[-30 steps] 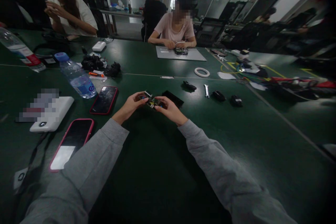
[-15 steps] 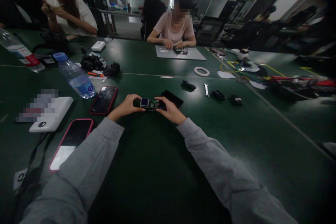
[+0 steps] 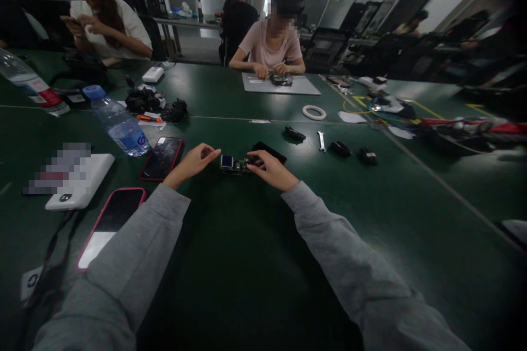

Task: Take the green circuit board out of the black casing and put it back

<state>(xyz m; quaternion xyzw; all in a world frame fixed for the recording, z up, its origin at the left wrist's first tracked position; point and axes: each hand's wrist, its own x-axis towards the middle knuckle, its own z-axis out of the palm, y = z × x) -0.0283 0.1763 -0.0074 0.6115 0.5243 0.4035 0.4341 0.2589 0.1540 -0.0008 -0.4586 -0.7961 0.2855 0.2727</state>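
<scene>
A small circuit board [image 3: 237,164] with a little square screen at its left end lies on the green table in front of me. My right hand [image 3: 269,167] is closed at its right end, thumb at the near side and fingers curled over the far side. Just left of the screen, my left hand [image 3: 195,162] is off the board, its fingers loosely bent with nothing visible in them. Behind my right hand sits a black rectangular case or tray [image 3: 272,151], partly hidden by the fingers.
Two phones [image 3: 162,158], a white device [image 3: 88,181] and a water bottle [image 3: 119,123] lie to the left. A wrench [image 3: 321,141], black parts [image 3: 340,148] and a white tape ring [image 3: 314,113] are right. Across the table, a person [image 3: 272,49] works over a grey mat [image 3: 308,86].
My left hand has let go of the board's left end and moved slightly left. The board now rests lower, with my right hand still at its right end.
</scene>
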